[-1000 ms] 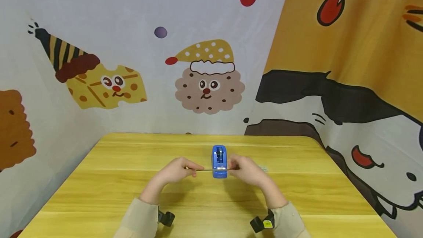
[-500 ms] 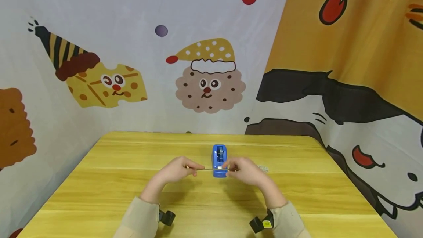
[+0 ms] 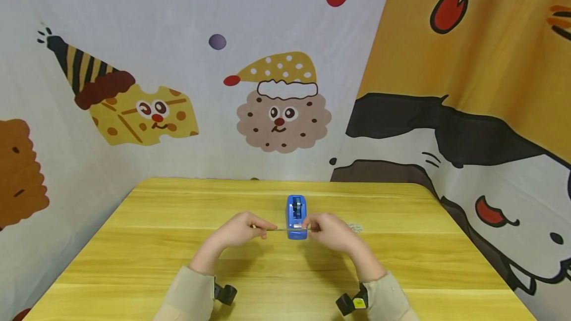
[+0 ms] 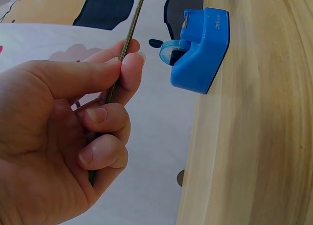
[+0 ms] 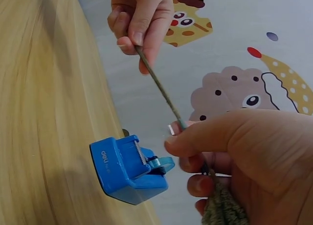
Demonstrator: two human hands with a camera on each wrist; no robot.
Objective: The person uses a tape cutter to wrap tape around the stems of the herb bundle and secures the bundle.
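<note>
A thin, straight greenish-brown stem stretches level between the two hands. The left hand pinches one end between thumb and index finger, its other fingers curled along the stem. Thumb and fingers of the right hand grip the stem farther along, where a pale greenish patch shows beside the thumb. Below the right fingers hangs a fuzzy green tuft, partly hidden by the hand. A blue tape dispenser with a clear roll stands on the table just behind the stem, which overlaps its front in the head view.
The wood-grain table ends at a printed cloth wall at the back, with more cloth on both sides. Black wrist cameras sit at both cuffs.
The right fingertips have shifted left along the stem from a second ago, now overlapping the dispenser's right edge in the head view. The left hand and the dispenser stay put.
</note>
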